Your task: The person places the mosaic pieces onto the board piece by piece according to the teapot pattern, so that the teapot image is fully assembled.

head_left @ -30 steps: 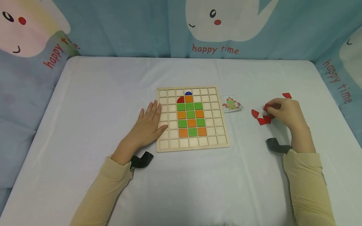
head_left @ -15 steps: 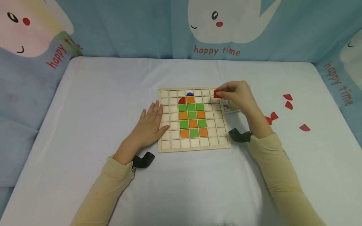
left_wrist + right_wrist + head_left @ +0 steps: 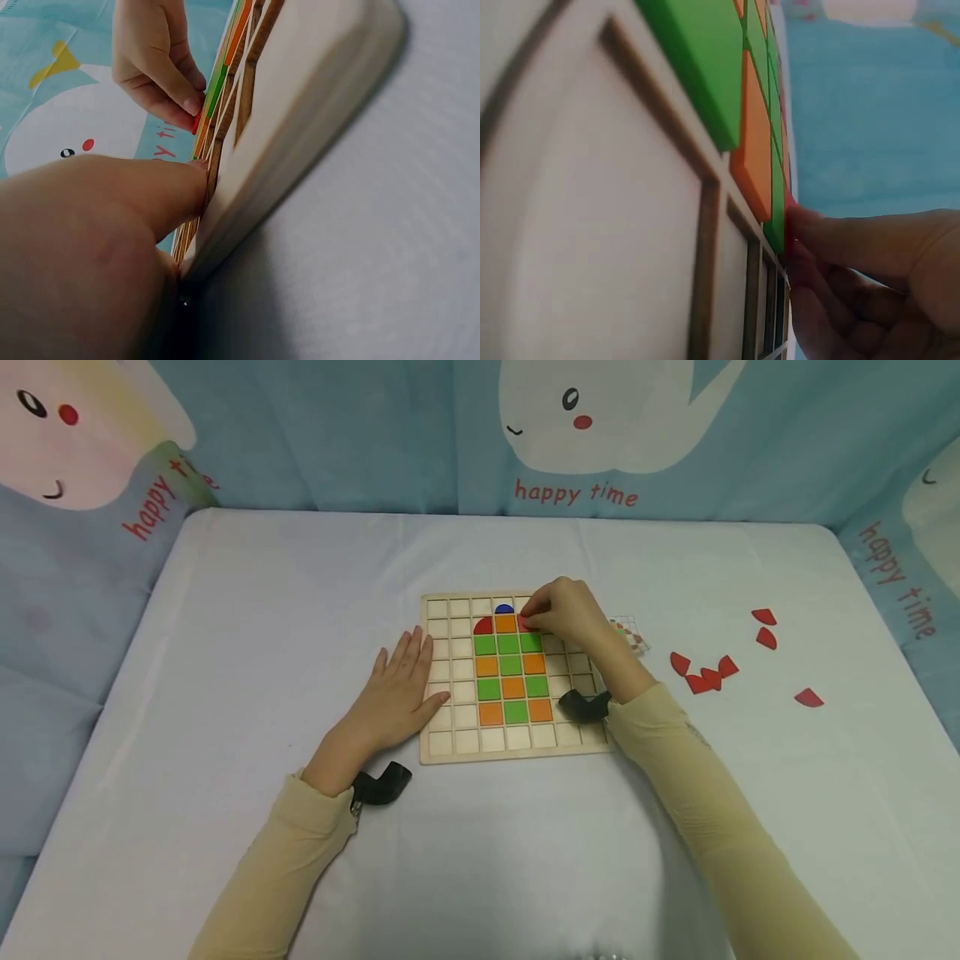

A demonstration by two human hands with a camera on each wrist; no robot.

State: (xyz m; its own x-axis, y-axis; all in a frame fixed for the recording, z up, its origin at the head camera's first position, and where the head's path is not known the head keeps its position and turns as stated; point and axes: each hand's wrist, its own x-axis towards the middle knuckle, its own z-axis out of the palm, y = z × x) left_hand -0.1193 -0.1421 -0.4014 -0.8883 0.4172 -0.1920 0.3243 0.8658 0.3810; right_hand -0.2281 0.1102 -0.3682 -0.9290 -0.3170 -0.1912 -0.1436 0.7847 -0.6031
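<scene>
A wooden grid board (image 3: pixel 467 742) lies flat on the white table, with green and orange square tiles set in its middle columns. Above them sit a red quarter-round tile (image 3: pixel 483 626) and a blue half-round tile (image 3: pixel 504 609), on either side of and over an orange square (image 3: pixel 506 624). My right hand (image 3: pixel 567 612) pinches another red tile (image 3: pixel 525 624) between thumb and fingers, right at the cell to the right of that orange square; the fingers hide part of it. Spread flat, my left hand (image 3: pixel 389 702) rests at the board's left edge, its thumb (image 3: pixel 176 191) on the rim.
Several red tiles (image 3: pixel 711 677) lie loose on the table at the right, with two more (image 3: pixel 765 637) behind and a single one (image 3: pixel 808 698) farther right. A small pattern card (image 3: pixel 628 631) lies beside the board, partly behind the right forearm. A printed blue curtain (image 3: pixel 360 435) borders the table.
My right hand has carried a red tile from the loose pieces at the right, leftward over the board to the upper row. The left hand has stayed in place.
</scene>
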